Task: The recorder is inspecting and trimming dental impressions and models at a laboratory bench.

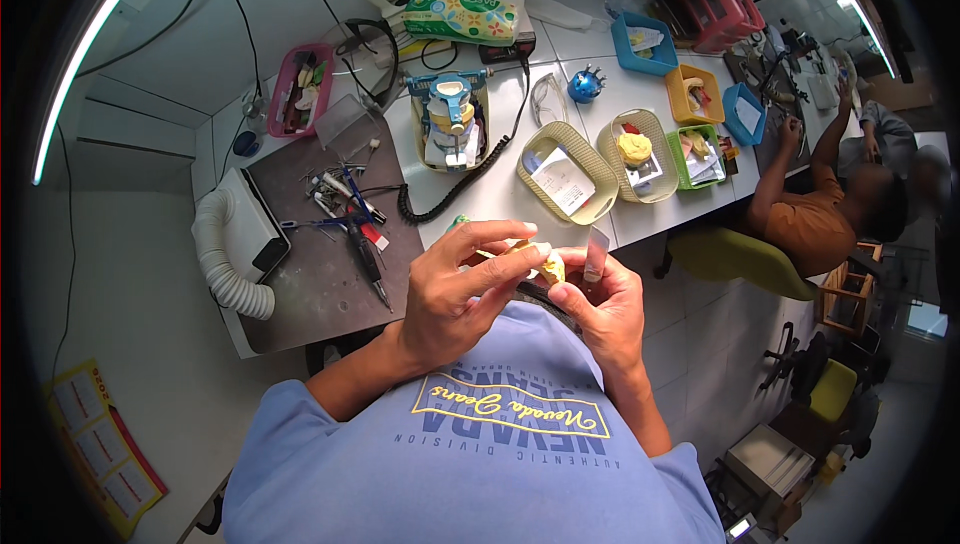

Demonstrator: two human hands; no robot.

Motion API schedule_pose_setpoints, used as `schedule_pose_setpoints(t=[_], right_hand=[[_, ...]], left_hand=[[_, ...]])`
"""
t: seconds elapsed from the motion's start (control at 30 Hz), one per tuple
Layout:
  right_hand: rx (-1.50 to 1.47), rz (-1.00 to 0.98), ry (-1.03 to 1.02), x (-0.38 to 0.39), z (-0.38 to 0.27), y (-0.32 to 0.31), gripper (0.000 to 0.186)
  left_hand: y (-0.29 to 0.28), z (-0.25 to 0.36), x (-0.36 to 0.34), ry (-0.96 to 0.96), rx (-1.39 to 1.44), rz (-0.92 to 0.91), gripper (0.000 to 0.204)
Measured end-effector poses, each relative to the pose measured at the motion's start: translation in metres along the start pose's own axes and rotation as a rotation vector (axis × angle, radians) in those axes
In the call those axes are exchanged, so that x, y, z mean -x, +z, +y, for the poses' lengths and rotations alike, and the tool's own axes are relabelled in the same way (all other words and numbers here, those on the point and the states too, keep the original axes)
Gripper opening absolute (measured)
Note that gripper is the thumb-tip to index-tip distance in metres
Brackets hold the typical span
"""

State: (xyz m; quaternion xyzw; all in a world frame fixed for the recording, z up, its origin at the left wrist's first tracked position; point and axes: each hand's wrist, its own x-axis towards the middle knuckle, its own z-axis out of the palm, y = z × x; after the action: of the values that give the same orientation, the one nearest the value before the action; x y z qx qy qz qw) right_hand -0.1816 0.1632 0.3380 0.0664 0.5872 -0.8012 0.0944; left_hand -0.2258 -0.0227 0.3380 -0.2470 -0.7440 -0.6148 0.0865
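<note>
Small piece worked between both hands, above the near edge of the tabletop (640, 222).
The small yellow-and-white piece (552, 267) is held near the centre of view, pinched by the fingertips of the left hand (470, 279) at its 9 o'clock and steadied by the thumb of the right hand (606, 309) at its 4 o'clock. A translucent strip (597, 252) is also gripped in the right hand; finer finger contact cannot be told. A dark handpiece (366, 259) is laid at 9 o'clock, a paper-filled beige tray (606, 206) at 12, a blue-topped device (451, 104) at 11.
</note>
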Motion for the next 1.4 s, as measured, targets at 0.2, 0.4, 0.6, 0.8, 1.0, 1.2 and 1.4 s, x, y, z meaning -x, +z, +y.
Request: schedule_pose_setpoints(t=[0.2,0.4,0.6,0.8,1.0,1.2,1.4], right_hand=[[0.446,0.110,0.107,-0.009,0.039,-0.021,0.024],[0.802,0.485,-0.080,-0.053,0.044,-0.075,0.023],[1.276,0.332,-0.152,-0.106,0.073,-0.128,0.024],[1.272,0.294,-0.122,-0.112,0.058,-0.126,0.028],[0.923,0.542,-0.096,-0.063,0.042,-0.173,0.022],[0.815,0.704,0.063,-0.009,0.068,-0.206,0.023],[0.824,0.690,0.184,-0.008,0.064,-0.206,0.022]], left_hand=[[0.004,-0.036,0.031,-0.134,-0.110,-0.128,0.025],[-0.017,-0.116,0.066,-0.490,-0.241,-0.001,0.021],[0.000,-0.157,0.096,-0.448,-0.493,-0.300,0.069],[0.023,-0.165,0.094,-0.379,-0.561,-0.252,0.053],[0.039,-0.172,0.079,-0.473,-0.460,-0.038,0.026],[0.071,-0.115,-0.009,-0.225,-0.273,0.032,0.024],[0.124,-0.154,-0.050,-0.065,-0.522,-0.242,0.030]])
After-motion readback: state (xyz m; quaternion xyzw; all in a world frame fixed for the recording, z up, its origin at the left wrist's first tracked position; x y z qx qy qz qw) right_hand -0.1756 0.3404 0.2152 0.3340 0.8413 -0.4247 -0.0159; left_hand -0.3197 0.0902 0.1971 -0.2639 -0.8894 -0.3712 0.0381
